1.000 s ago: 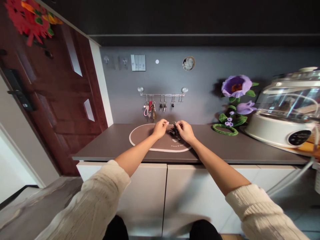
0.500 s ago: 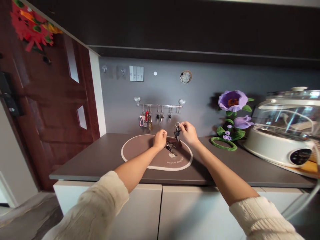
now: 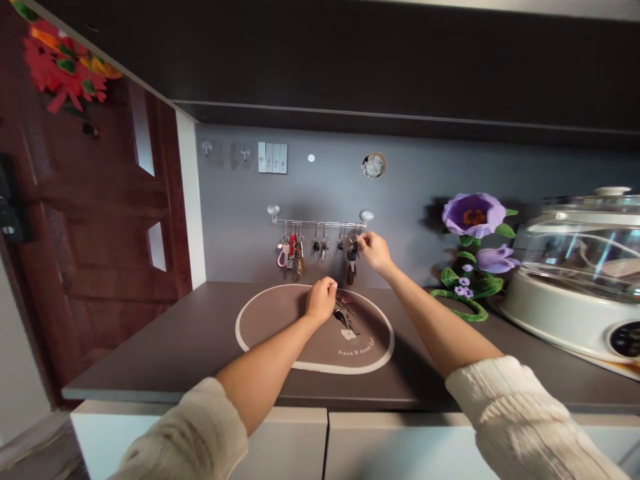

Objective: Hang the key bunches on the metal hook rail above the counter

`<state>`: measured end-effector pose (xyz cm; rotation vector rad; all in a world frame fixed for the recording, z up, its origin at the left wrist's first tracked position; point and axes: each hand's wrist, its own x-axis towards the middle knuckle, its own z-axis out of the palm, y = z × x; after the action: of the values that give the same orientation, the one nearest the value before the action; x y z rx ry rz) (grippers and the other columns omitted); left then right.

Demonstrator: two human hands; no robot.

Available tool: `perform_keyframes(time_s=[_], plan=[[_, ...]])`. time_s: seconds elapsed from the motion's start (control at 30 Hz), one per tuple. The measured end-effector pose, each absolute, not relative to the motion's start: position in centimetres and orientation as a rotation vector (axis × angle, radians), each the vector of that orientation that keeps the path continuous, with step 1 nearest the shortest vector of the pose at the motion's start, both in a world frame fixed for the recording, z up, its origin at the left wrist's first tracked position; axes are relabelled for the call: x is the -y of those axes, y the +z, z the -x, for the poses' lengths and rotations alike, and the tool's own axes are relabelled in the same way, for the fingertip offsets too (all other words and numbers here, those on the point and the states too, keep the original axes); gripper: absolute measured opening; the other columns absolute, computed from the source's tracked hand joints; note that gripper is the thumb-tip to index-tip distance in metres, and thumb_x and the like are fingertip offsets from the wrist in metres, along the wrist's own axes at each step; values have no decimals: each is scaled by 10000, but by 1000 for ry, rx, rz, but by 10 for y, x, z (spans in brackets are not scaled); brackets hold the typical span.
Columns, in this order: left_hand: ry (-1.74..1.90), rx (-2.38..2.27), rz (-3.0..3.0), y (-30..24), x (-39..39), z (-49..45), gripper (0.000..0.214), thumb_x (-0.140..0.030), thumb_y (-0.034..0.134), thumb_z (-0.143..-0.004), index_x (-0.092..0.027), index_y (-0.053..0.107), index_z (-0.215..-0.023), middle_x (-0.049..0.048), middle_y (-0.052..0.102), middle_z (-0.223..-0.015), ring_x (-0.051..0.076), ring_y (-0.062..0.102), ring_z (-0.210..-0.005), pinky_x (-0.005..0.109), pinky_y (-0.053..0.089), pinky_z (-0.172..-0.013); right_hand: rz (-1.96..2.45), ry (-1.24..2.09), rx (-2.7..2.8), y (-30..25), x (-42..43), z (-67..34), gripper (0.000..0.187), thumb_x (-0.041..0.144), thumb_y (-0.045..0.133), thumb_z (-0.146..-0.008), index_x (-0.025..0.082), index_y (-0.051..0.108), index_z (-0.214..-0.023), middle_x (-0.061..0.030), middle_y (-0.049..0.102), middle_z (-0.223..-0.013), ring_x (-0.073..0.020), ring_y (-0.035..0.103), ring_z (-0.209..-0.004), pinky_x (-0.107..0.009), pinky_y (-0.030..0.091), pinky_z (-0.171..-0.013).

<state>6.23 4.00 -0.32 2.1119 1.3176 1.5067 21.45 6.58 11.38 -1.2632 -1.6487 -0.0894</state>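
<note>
My right hand (image 3: 374, 251) is raised to the right end of a metal hook rail (image 3: 320, 222) on the grey wall, pinching the ring of a black key (image 3: 352, 257) that dangles below my fingers. My left hand (image 3: 321, 299) is closed in a loose fist, resting on an oval brown mat (image 3: 280, 320) beside a small pile of keys (image 3: 345, 315). Whether that hand holds anything is hidden. Several other keys and fobs (image 3: 295, 248) hang from the rail's hooks.
A dark countertop (image 3: 165, 353) carries the mat. Purple knitted flowers (image 3: 474, 230) and a white cooker with a glass lid (image 3: 575, 280) stand at the right. A red-brown door (image 3: 90, 220) is on the left. Light switches (image 3: 273, 158) are above the rail.
My right hand lifted the black key from above the mat up to the rail's right end. My left hand stayed on the mat by the keys. The view tilted up slightly.
</note>
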Motion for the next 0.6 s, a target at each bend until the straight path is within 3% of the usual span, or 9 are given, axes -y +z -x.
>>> perform_keyframes(time_s=[0.4,0.6], plan=[[1518,-1314,-2112,-3,-41,-64,178,-238,396,-816,-186,557,-758,35,616,-776,151,541,-737,266,391,-690,1341,-97,1594,119,-99,-204,133,203,442,-747,154,561,-713,-44,601,-637,-139,538,-593,-257,411,-622],[1531,-1309,-2105,-3,-41,-63,184,-240,393,-818,-185,558,-760,36,616,-775,150,539,-734,265,390,-683,1399,-90,1524,112,-106,-202,169,195,457,-721,163,581,-611,-59,604,-588,-167,580,-621,-266,426,-631]])
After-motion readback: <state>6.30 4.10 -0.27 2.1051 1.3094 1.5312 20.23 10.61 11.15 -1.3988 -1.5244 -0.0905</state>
